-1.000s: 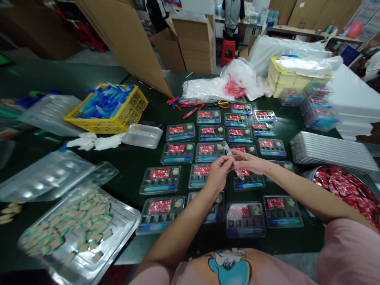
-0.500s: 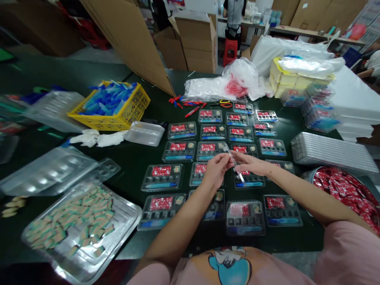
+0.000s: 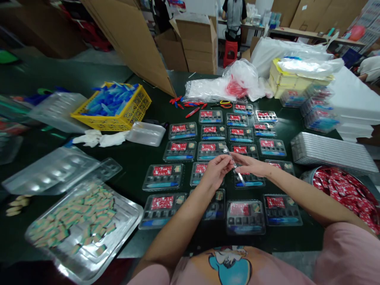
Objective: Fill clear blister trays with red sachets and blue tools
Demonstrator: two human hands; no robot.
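The dark green table (image 3: 142,158) carries rows of clear blister trays (image 3: 162,176) with red packets. Above the middle trays, the left hand (image 3: 215,171) and the right hand (image 3: 251,164) both pinch one thin clear plastic strip (image 3: 234,164), held tilted between them.

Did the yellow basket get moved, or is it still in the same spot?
No. The yellow basket sits in the same spot beside the white cloth; only the camera view shifted a little.
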